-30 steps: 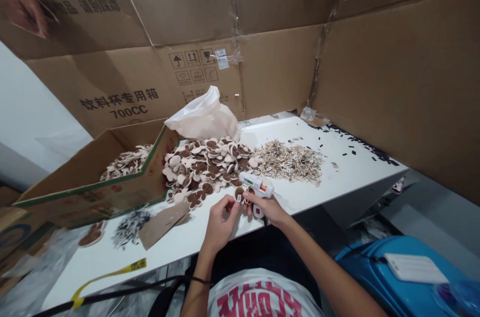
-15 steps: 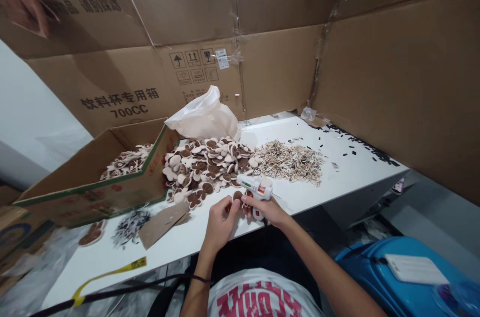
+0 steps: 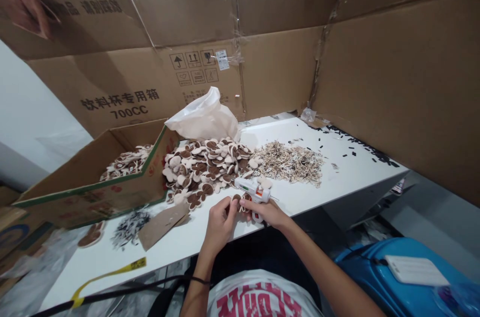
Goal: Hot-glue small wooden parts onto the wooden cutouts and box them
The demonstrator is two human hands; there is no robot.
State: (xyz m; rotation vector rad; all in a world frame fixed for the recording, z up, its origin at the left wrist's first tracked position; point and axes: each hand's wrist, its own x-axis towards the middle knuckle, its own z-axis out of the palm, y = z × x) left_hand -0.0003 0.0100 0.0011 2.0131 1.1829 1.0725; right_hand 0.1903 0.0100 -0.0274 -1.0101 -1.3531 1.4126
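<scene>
My left hand [image 3: 220,222] is closed near the front edge of the table, its thumb and fingers pinching a small brown felt patch with a pale edge [image 3: 236,198]. My right hand [image 3: 270,213] is wrapped round a white glue gun [image 3: 252,189], whose body lies level above the fingers. The right fingertips also touch the patch, so both hands meet at it. Part of the patch and the gun's handle are hidden by fingers. Just beyond the hands lies a heap of similar brown and cream patches [image 3: 208,164].
A pile of small beige pieces [image 3: 288,161] lies right of the heap. An open cardboard box [image 3: 93,199] with more patches stands left, beside a white bag [image 3: 206,114]. Black bits [image 3: 360,148] are strewn at the right. Tall cardboard walls [image 3: 277,64] close off the back and right.
The glue gun and right hand have shifted slightly left and down. The patch has turned a little between the fingers; the left hand has hardly moved.
</scene>
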